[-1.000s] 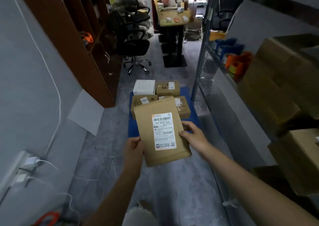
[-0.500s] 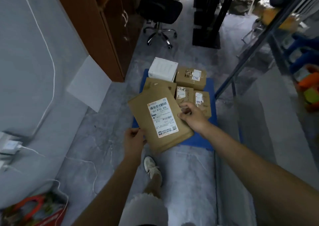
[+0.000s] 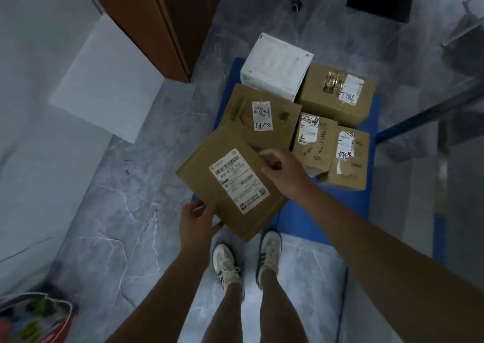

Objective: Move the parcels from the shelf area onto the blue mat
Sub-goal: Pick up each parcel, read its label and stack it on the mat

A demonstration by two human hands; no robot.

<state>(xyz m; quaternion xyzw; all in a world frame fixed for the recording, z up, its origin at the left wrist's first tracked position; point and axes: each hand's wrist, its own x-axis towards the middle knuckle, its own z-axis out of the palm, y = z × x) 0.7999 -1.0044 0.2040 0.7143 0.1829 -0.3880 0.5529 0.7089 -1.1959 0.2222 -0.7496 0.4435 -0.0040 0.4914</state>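
Observation:
I hold a flat brown parcel (image 3: 209, 177) with a white shipping label above the near left part of the blue mat (image 3: 309, 219). My left hand (image 3: 197, 223) grips its near corner from below. My right hand (image 3: 284, 171) holds its far right edge, thumb on top. On the mat lie a white box (image 3: 276, 66), a brown box marked 7786 (image 3: 337, 91), a flat brown parcel marked 8825 (image 3: 259, 112) and two small brown boxes (image 3: 314, 141) (image 3: 349, 157).
A brown cabinet (image 3: 167, 15) stands at the far left with a white board (image 3: 104, 81) leaning beside it. A dark metal shelf frame (image 3: 429, 112) runs along the right. My two shoes (image 3: 246, 259) stand at the mat's near edge. A colourful bag (image 3: 34, 316) sits at the bottom left.
I have stepped up to the mat and my view has tipped down. The held parcel has come lower and closer to the parcels on the mat.

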